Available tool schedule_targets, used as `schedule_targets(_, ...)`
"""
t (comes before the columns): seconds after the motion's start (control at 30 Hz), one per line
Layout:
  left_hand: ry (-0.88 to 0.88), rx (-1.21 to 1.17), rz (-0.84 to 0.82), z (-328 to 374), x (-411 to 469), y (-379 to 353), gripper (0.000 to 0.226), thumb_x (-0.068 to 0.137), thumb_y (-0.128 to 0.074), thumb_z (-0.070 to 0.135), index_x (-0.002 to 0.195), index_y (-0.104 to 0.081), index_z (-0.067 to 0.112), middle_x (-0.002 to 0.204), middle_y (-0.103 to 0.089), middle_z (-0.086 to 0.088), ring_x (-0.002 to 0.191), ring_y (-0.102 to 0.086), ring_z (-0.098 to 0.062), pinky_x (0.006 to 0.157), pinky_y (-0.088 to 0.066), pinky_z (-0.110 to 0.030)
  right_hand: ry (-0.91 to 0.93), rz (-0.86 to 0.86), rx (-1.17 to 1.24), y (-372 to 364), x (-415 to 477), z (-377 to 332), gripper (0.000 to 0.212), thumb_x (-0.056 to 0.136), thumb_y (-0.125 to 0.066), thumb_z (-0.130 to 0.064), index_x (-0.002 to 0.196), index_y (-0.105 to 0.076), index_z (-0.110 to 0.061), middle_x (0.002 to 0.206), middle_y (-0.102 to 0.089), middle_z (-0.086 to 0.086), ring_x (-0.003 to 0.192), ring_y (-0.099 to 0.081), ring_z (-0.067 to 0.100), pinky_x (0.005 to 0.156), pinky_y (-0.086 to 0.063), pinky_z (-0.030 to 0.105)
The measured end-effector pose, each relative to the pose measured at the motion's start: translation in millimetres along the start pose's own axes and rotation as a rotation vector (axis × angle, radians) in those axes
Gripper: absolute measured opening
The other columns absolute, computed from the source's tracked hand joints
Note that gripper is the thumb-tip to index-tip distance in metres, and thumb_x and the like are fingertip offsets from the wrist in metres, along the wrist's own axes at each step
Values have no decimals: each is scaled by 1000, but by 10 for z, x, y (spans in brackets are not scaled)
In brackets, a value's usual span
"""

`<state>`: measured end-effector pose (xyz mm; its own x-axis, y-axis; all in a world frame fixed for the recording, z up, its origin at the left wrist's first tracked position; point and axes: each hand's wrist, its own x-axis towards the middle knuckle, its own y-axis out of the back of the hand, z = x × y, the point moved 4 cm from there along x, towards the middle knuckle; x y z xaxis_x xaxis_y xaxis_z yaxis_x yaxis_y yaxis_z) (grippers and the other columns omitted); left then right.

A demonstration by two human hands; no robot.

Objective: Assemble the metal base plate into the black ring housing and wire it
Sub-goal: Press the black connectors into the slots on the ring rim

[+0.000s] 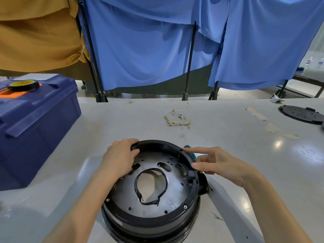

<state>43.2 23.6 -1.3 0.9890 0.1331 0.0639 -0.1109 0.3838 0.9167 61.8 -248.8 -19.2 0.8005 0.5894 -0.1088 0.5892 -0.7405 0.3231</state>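
Black ring housing (150, 223) is found standing on the table (263, 155) at near centre, open side up, with the metal base plate (126, 195) already laid inside it and a black cable loop (136, 183) set round the plate's central opening. Bolt heads are seen on the near rim, so seating is judged largely done and wiring not yet begun. The far-left rim is gripped by the left hand (119, 158), fingers curled over the outside and thumb pressed on the inside edge; this is judged to steady the housing against turning. At the right rim the right hand (215, 163) is laid with the index finger straight and the thumb resting on the edge, the remaining fingers loosely curled; a check of alignment is the likely purpose. A teal object (187, 146) is partly hidden behind that finger and cannot be identified. Farther off, well apart from the housing, a wire bundle (177, 120) with brass terminals is left within reach. A blue toolbox (35, 128) bearing a tape roll (22, 85) is noted at far left, a black perforated disc (299, 114) at far right, and blue curtains (140, 50) beyond.
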Motion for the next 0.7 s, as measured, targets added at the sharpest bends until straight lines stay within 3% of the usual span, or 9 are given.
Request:
schedule_targets(0.17,21,17,28,19,-37,-49,33,101,-46,22,132,-56,25,118,-63,-12,108,-55,-36,85,-46,-36,6,36,2,52,12,9,45,81,-74,-36,125,-65,-41,78,-49,2,68,-38,13,58,-34,16)
schedule_targets(0.3,39,93,32,60,-65,-76,25,99,-46,15,122,-54,20,96,-50,-5,81,-49,-30,71,-40,-33,6,68,16,58,23,15,44,80,-73,-34,123,-67,-39,78,-49,2,68,-41,11,58,-35,17)
schedule_targets(0.5,11,54,35,36,-43,-56,25,99,-48,15,122,-54,24,96,-50,-5,81,-47,-27,67,-38,-32,-15,38,73,9,34,32,41,85,-70,-30,126,-64,-37,81,-53,7,79,-48,20,68,-36,33)
schedule_targets(0.7,-34,50,12,-31,43,-1,21,100,-48,16,118,-55,26,85,-48,-1,76,-48,-24,65,-39,-32,-54,-61,122,-91,50,39,45,84,-73,-28,126,-60,-40,87,-54,16,75,-49,25,58,-45,27)
